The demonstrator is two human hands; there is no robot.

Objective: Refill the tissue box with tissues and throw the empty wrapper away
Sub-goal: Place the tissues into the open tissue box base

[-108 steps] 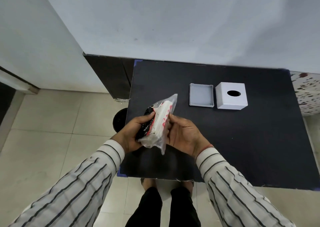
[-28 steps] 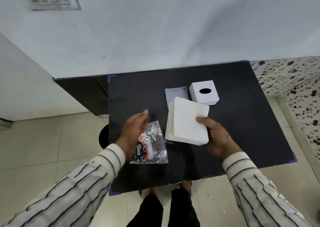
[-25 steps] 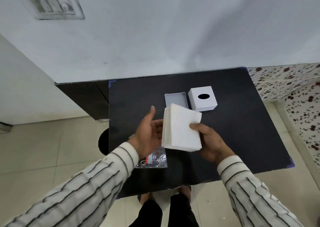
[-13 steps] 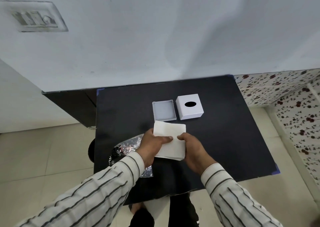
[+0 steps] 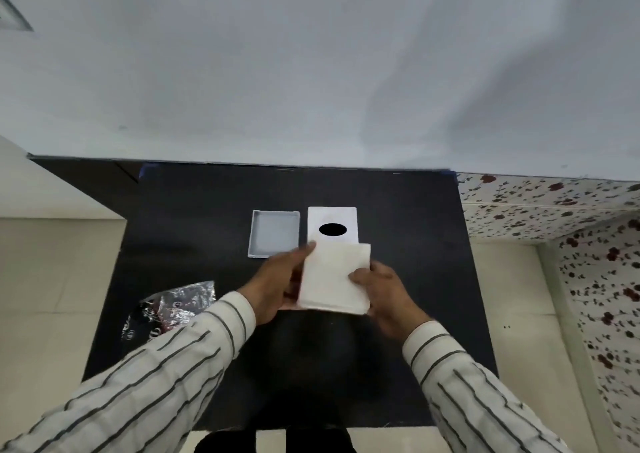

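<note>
A white stack of tissues point(image 5: 334, 277) is held above the black table point(image 5: 408, 279) between my left hand point(image 5: 277, 284) on its left side and my right hand point(image 5: 384, 291) on its right side. Just behind the stack stands the white tissue box cover point(image 5: 331, 225) with a dark oval hole on top; the stack hides its near edge. The shallow grey box base point(image 5: 274, 233) lies open to the left of the cover. The empty crinkled clear wrapper point(image 5: 169, 309) with black print lies on the table's left part, partly hidden by my left sleeve.
The table stands against a white wall point(image 5: 311, 71). Pale floor tiles point(image 5: 52, 279) lie to its left, and a red-speckled tiled ledge point(image 5: 554, 210) is to its right. My legs show below the table's near edge.
The tissue stack came out of the wrapper, which was left on the table's left part. Both hands now hold the stack and have carried it forward to the box cover.
</note>
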